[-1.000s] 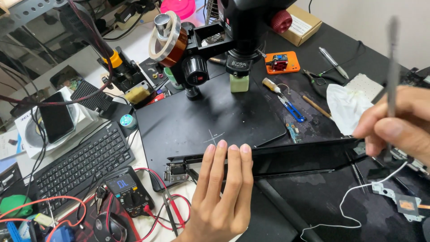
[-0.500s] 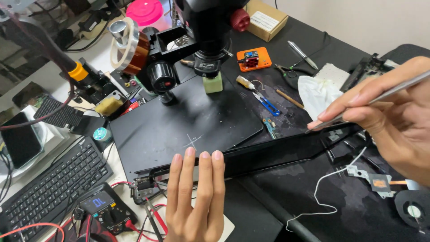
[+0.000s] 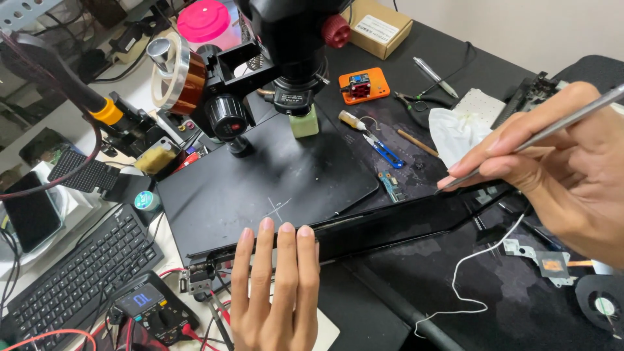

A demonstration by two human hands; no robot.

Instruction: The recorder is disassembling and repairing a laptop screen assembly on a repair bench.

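Pressing: left hand (image 3: 276,292), fingers flat together on the black panel (image 3: 383,227);
Pinching: right hand (image 3: 552,169) grips metal pick (image 3: 546,133), tip seemingly touching panel

Left hand (image 3: 276,292) flat on black panel (image 3: 383,229); right hand (image 3: 559,162) grips metal tool (image 3: 552,127)

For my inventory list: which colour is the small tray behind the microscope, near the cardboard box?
Orange; the small tray shows clearly in the head view.
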